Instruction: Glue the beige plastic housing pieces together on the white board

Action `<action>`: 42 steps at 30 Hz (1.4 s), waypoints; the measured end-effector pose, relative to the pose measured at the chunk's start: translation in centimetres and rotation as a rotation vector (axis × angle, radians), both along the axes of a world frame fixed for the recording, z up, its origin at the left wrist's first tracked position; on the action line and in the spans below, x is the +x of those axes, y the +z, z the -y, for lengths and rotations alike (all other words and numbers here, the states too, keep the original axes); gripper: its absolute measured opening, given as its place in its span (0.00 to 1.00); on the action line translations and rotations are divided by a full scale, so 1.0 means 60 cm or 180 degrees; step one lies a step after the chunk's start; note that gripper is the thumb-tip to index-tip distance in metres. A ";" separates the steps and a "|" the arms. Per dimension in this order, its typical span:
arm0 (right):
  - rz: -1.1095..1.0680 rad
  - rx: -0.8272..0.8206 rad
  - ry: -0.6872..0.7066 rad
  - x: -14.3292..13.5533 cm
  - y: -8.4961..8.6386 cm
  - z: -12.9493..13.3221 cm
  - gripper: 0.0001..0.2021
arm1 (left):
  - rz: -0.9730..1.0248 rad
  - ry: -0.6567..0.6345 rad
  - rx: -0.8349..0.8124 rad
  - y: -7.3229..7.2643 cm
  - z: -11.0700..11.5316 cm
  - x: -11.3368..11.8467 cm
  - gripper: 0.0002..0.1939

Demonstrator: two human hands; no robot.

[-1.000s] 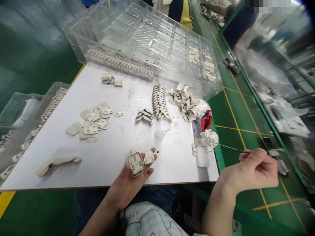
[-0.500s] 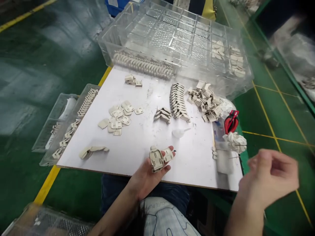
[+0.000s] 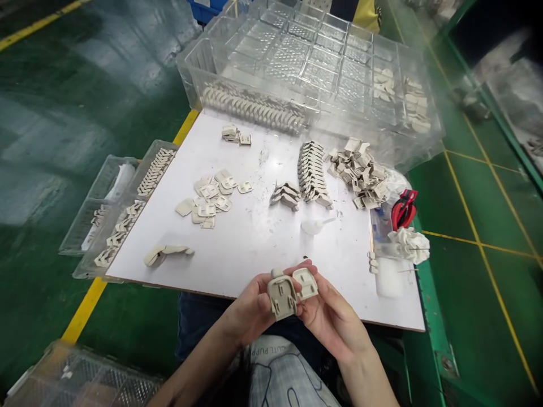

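Observation:
My left hand (image 3: 250, 311) grips a beige plastic housing (image 3: 281, 295), its hollow side with small clips facing up. Beside it, a smaller beige cover (image 3: 306, 284) sits between both hands, and my right hand (image 3: 333, 316) has its fingers closed around the cover's right side. Both hands are at the front edge of the white board (image 3: 237, 249). Flat beige covers (image 3: 206, 210) lie scattered on the left of the board. A row of beige parts (image 3: 311, 172) stands near the middle, with a few similar parts (image 3: 286, 196) beside it.
Clear compartment trays (image 3: 322, 62) stand at the back, others (image 3: 127, 232) at the left. A heap of beige pieces (image 3: 360, 172), red-handled pliers (image 3: 404, 210) and a white crumpled cloth (image 3: 411, 246) are at the right. A curved part (image 3: 169, 252) lies front left; a small white dropper bottle (image 3: 313, 226) lies mid-board.
My right hand has come in from the far right to meet my left hand and now holds the smaller cover. The view has shifted slightly.

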State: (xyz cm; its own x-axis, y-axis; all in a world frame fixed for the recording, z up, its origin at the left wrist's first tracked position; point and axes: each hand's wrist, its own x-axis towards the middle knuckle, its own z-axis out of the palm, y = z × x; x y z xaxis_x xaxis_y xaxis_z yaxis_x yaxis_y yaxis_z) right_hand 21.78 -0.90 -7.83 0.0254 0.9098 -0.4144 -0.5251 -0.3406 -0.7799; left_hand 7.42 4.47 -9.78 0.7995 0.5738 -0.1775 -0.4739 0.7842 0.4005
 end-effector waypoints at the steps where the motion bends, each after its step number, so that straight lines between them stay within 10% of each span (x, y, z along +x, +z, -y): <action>1: 0.0074 0.0036 -0.0047 0.001 0.002 0.000 0.19 | -0.0001 -0.0017 0.0035 0.001 0.000 0.001 0.22; 7: 0.1635 0.0749 -0.0896 0.009 0.024 0.013 0.05 | -0.0994 0.0483 0.0373 0.014 0.001 -0.002 0.22; 14: 0.3500 0.1765 -0.0701 0.000 0.036 0.021 0.19 | -0.1514 0.0952 0.0707 0.020 0.006 -0.001 0.23; 36: 0.4359 0.2222 -0.0555 -0.016 0.029 0.002 0.21 | -0.2229 0.1000 0.1702 0.030 0.000 0.001 0.12; 42: 0.3508 0.1215 -0.0459 0.000 0.024 -0.001 0.11 | -0.2606 0.0828 0.2445 0.038 -0.005 -0.007 0.11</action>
